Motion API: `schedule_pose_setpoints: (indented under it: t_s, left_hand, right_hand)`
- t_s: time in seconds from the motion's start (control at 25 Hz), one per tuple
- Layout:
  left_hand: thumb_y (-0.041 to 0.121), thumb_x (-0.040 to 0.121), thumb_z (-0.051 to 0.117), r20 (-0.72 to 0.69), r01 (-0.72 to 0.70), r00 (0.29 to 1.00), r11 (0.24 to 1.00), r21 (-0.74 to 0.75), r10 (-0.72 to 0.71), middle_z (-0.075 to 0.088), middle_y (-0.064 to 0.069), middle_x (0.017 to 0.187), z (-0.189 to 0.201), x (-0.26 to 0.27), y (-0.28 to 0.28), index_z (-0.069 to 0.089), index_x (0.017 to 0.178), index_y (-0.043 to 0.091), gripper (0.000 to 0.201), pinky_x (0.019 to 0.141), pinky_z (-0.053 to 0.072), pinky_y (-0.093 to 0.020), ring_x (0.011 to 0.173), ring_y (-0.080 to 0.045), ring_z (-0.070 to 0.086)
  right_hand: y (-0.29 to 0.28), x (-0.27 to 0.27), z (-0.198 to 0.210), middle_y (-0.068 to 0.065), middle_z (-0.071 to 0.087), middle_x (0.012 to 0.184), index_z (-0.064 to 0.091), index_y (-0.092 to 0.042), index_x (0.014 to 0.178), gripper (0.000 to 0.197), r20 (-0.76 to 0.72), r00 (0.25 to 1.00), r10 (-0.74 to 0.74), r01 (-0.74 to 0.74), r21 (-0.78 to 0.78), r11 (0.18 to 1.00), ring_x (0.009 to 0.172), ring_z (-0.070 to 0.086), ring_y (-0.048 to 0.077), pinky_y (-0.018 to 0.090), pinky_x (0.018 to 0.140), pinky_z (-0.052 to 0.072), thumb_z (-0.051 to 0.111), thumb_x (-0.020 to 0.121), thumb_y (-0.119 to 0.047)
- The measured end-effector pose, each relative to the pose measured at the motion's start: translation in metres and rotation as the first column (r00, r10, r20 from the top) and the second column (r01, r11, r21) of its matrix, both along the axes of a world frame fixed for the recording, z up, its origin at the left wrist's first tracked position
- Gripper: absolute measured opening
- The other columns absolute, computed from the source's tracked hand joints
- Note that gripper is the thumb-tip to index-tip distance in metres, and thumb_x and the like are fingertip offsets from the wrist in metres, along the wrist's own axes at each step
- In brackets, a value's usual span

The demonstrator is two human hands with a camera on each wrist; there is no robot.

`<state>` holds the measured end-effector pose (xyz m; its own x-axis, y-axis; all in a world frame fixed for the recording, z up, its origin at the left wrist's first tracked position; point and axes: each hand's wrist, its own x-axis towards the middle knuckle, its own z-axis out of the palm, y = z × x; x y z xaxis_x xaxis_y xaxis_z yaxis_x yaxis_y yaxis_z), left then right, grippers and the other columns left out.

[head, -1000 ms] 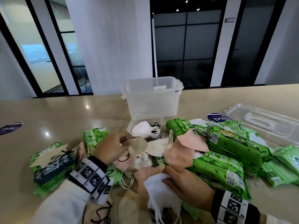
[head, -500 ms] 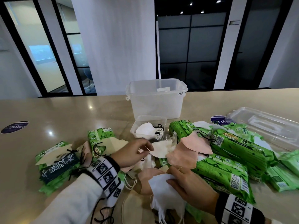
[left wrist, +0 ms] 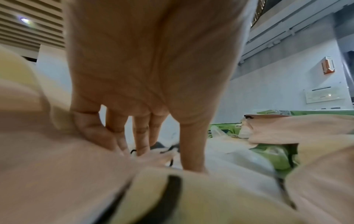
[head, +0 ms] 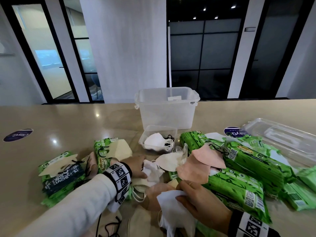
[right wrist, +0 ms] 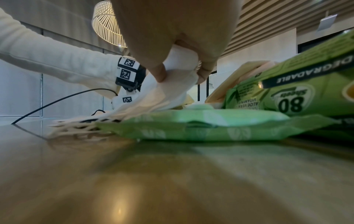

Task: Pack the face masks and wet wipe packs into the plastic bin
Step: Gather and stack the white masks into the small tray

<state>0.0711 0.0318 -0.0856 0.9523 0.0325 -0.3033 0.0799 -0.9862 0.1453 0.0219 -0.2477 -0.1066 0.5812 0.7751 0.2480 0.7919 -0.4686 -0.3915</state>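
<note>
The clear plastic bin point(head: 167, 108) stands empty at the table's far middle. Face masks lie heaped in front of me: pink ones point(head: 201, 161), a cream one point(head: 121, 149) and a crumpled white mask point(head: 153, 170). My left hand point(head: 144, 169) reaches into the heap, its straight fingers point(left wrist: 141, 144) and thumb touching that white mask. My right hand point(head: 181, 194) grips a stack of white masks point(head: 172, 207) low over the table; thumb and fingers pinch the stack point(right wrist: 178, 84). Green wet wipe packs point(head: 253, 159) are piled to the right, with more at the left point(head: 102, 156).
A small clear tray point(head: 171, 130) holding a white mask sits just before the bin. The bin's lid point(head: 282, 142) lies at the right. A dark pack point(head: 63, 177) rests on green packs at the left. A flat green pack point(right wrist: 210, 125) lies beside my right hand.
My left hand let go of the cream mask it held up, then dropped right and down onto the white mask in the heap. The right hand has kept its grip on the white stack.
</note>
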Motion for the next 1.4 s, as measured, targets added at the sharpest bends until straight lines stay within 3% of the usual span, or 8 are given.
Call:
schedule_pose_setpoints:
  t_s: [0.24, 0.4, 0.56, 0.72, 0.8, 0.96, 1.12, 1.4]
  left_hand:
    - [0.045, 0.071, 0.077, 0.010, 0.042, 0.999, 0.998, 0.041, -0.043, 0.057, 0.000, 0.103, 0.002, -0.003, -0.007, 0.055, 0.101, 0.018, 0.046, 0.078, 0.042, -0.030, 0.097, -0.022, 0.055]
    - [0.050, 0.078, 0.069, 0.231, 0.009, 0.973, 0.999, 0.046, -0.019, 0.045, 0.001, 0.122, 0.018, -0.006, -0.008, 0.064, 0.111, 0.027, 0.040, 0.096, 0.037, -0.038, 0.117, -0.020, 0.044]
    - [0.034, 0.079, 0.075, 0.413, 0.058, 0.902, 0.914, -0.401, 0.124, 0.061, 0.010, 0.101, 0.033, -0.015, 0.006, 0.067, 0.096, 0.023, 0.022, 0.089, 0.047, -0.039, 0.100, -0.014, 0.060]
    - [0.012, 0.084, 0.070, 0.619, 0.241, 0.725, 0.731, -0.639, 0.302, 0.070, 0.007, 0.090, 0.045, -0.039, 0.002, 0.065, 0.091, 0.020, 0.012, 0.072, 0.048, -0.014, 0.084, 0.000, 0.063]
    - [0.001, 0.082, 0.068, 0.646, 0.311, 0.733, 0.740, -0.596, 0.212, 0.068, 0.009, 0.099, 0.047, -0.050, 0.006, 0.065, 0.089, 0.020, 0.020, 0.082, 0.046, -0.009, 0.097, 0.002, 0.061]
    - [-0.002, 0.080, 0.056, 0.133, 0.268, 0.962, 0.909, -0.319, -0.237, 0.057, 0.020, 0.121, 0.034, -0.069, 0.017, 0.069, 0.080, 0.033, 0.037, 0.085, 0.035, -0.003, 0.119, 0.007, 0.045]
    - [0.010, 0.079, 0.054, 0.295, 0.160, 0.953, 0.943, -0.291, -0.071, 0.063, 0.018, 0.106, 0.027, -0.072, 0.017, 0.068, 0.079, 0.032, 0.026, 0.090, 0.050, -0.034, 0.103, 0.001, 0.058]
    - [0.054, 0.077, 0.066, 0.082, 0.059, 0.994, 0.994, 0.087, -0.066, 0.060, 0.011, 0.104, 0.000, -0.062, -0.007, 0.056, 0.109, 0.028, 0.043, 0.087, 0.038, -0.035, 0.100, -0.013, 0.055]
  right_hand:
    - [0.000, 0.000, -0.001, -0.001, 0.054, 0.100, 0.049, -0.018, 0.102, 0.021, 0.026, 0.999, 0.019, -0.019, 0.026, 0.999, 0.089, 0.047, 0.015, 0.020, 0.067, 0.026, 0.041, 0.097, -0.037]
    - [0.000, 0.000, 0.000, -0.003, 0.053, 0.100, 0.049, -0.019, 0.103, 0.022, 0.023, 1.000, 0.007, -0.008, 0.019, 1.000, 0.090, 0.046, 0.014, 0.026, 0.067, 0.032, 0.041, 0.097, -0.039]
    - [0.001, 0.000, 0.001, -0.002, 0.054, 0.100, 0.050, -0.018, 0.103, 0.021, 0.028, 0.999, 0.022, -0.023, 0.029, 0.999, 0.089, 0.046, 0.014, 0.022, 0.067, 0.028, 0.042, 0.097, -0.037]
    - [0.000, 0.001, 0.000, -0.001, 0.055, 0.100, 0.050, -0.018, 0.103, 0.020, 0.028, 0.999, 0.031, -0.032, 0.034, 0.999, 0.089, 0.047, 0.015, 0.023, 0.068, 0.030, 0.042, 0.097, -0.036]
    - [0.000, 0.001, 0.000, -0.001, 0.055, 0.101, 0.050, -0.018, 0.103, 0.021, 0.019, 0.999, 0.026, -0.027, 0.028, 0.999, 0.091, 0.047, 0.016, 0.025, 0.070, 0.033, 0.042, 0.097, -0.036]
    - [-0.001, -0.001, 0.001, -0.003, 0.054, 0.100, 0.048, -0.020, 0.103, 0.019, -0.003, 0.999, 0.035, -0.035, 0.013, 0.999, 0.091, 0.048, 0.016, 0.032, 0.073, 0.039, 0.041, 0.097, -0.036]
    - [-0.001, -0.002, 0.000, -0.003, 0.054, 0.101, 0.048, -0.021, 0.103, 0.018, -0.022, 0.999, 0.036, -0.036, 0.000, 0.999, 0.093, 0.050, 0.018, 0.033, 0.075, 0.040, 0.041, 0.097, -0.036]
    - [-0.002, -0.001, -0.005, -0.005, 0.053, 0.101, 0.042, -0.028, 0.101, 0.014, -0.035, 0.999, 0.032, -0.033, -0.027, 0.999, 0.093, 0.050, 0.018, 0.036, 0.076, 0.043, 0.038, 0.095, -0.041]
